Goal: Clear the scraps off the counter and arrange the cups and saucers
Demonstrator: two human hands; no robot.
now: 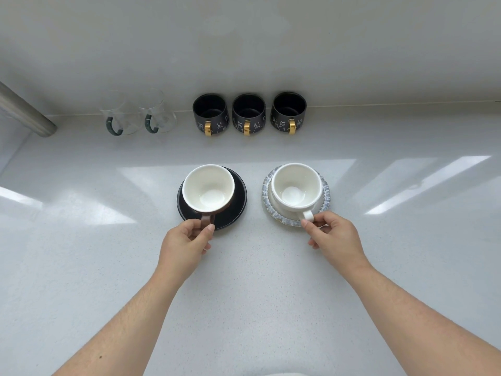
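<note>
A metal bar [25, 111] is cut off at the left edge. The left hand [187, 240] pinches the brown cup [208, 189] handle, hiding part of the black saucer [238, 196]. The right hand [332, 234] pinches the white cup [296, 187] handle over the blue-rimmed saucer [267, 185].

Head view, high above counter [244, 294], facing steeply down, near

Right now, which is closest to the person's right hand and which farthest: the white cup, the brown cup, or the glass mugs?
From the right hand:
1. White cup, its handle pinched by that hand.
2. Brown cup, to the left on the black saucer.
3. Glass mugs, far back left.
</note>
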